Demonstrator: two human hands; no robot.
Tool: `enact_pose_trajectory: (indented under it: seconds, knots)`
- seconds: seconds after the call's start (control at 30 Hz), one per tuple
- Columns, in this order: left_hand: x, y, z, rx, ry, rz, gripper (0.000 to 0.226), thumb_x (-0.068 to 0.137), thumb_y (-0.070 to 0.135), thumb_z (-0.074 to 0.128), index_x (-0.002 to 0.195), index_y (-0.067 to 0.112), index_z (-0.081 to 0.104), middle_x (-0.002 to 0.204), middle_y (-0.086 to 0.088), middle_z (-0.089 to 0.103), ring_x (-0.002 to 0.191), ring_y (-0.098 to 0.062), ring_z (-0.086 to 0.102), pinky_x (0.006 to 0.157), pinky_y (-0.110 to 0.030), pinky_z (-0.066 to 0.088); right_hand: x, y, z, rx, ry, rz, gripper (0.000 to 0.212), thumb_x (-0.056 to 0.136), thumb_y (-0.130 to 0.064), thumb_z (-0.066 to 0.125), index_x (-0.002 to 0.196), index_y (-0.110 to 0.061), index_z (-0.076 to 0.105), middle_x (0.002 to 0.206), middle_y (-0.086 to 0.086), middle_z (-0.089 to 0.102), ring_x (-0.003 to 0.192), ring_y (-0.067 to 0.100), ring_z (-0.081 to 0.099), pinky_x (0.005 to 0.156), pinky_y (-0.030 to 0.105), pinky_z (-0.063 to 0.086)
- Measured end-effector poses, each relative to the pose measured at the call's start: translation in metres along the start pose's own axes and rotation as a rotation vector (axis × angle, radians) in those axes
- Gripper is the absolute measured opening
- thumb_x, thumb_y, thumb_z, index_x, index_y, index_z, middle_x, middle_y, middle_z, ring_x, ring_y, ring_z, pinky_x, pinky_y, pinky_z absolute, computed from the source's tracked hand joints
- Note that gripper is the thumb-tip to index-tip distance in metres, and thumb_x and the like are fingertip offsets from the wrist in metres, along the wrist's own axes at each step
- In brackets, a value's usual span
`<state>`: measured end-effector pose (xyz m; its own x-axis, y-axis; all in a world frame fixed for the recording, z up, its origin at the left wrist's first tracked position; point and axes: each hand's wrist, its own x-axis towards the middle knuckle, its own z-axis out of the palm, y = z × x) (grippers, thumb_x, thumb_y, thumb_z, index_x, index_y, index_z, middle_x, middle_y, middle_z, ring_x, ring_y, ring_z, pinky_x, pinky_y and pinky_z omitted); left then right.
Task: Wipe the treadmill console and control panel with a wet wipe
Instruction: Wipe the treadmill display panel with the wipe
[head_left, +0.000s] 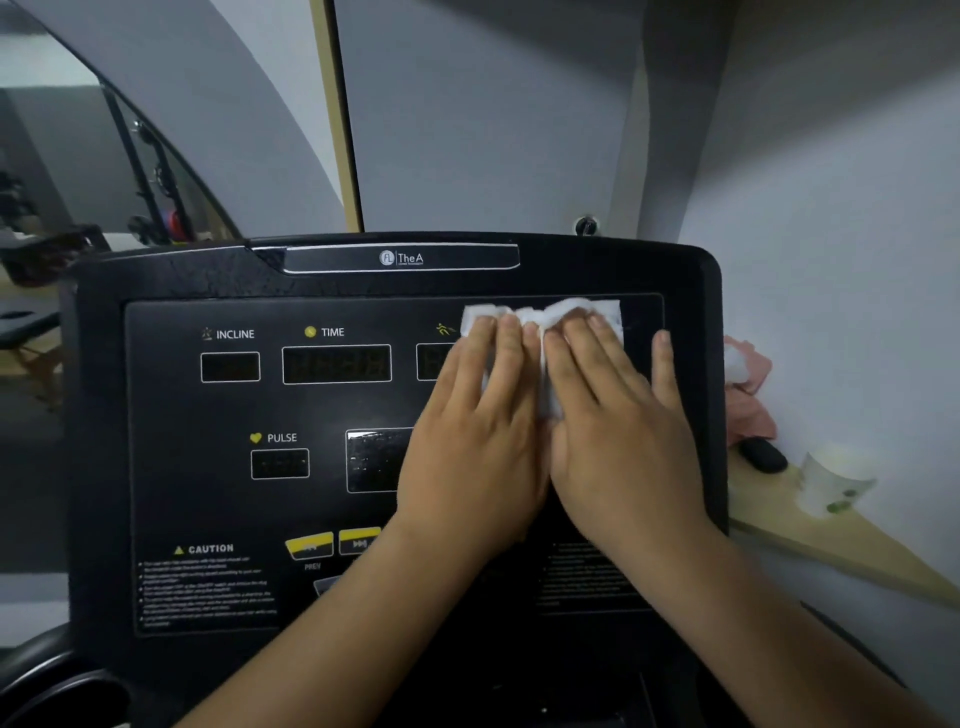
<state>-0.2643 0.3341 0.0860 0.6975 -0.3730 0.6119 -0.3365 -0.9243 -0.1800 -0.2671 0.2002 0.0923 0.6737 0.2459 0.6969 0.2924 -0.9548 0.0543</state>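
The black treadmill console fills the middle of the view, its control panel showing INCLINE, TIME and PULSE windows and yellow buttons. A white wet wipe lies flat on the panel's upper right. My left hand and my right hand lie side by side on the wipe, fingers straight, pressing it against the panel. The hands hide most of the wipe and the right-hand displays.
A wooden ledge runs along the wall to the right, carrying a pink cloth, a small black object and a clear plastic cup. A cup holder sits at the lower left. Gym equipment stands far left.
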Motion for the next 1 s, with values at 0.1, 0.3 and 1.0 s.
enact_pose_trajectory:
  seconds: [0.1,0.3,1.0]
  knots:
    - [0.012,-0.004,-0.006,0.03,-0.025,-0.012,0.063,0.103,0.034,-0.002,0.153,-0.003,-0.013,0.163,-0.028,-0.004,0.15,-0.043,-0.012,0.122,-0.052,0.001,0.016,-0.004,-0.003,0.025,0.026,0.013,0.056,0.093,-0.025,0.028,0.146,-0.009,0.036,0.153,0.011,0.036,0.144,0.024,0.028,0.115,0.06,0.017]
    - [-0.02,-0.007,-0.001,0.026,-0.086,-0.001,0.06,0.104,0.03,-0.007,0.153,-0.005,-0.012,0.162,-0.03,-0.004,0.149,-0.047,-0.015,0.121,-0.054,-0.001,-0.011,-0.015,0.004,0.009,-0.021,-0.028,0.056,0.094,-0.027,0.029,0.147,-0.01,0.035,0.152,0.011,0.037,0.144,0.025,0.028,0.115,0.057,0.02]
    - [-0.009,-0.032,-0.012,0.042,-0.023,-0.098,0.061,0.104,0.031,-0.001,0.154,-0.003,-0.011,0.163,-0.027,-0.001,0.15,-0.044,-0.01,0.122,-0.051,-0.001,0.023,-0.035,0.005,0.028,0.016,-0.059,0.056,0.093,-0.025,0.03,0.147,-0.011,0.035,0.155,0.009,0.033,0.145,0.021,0.024,0.114,0.063,0.014]
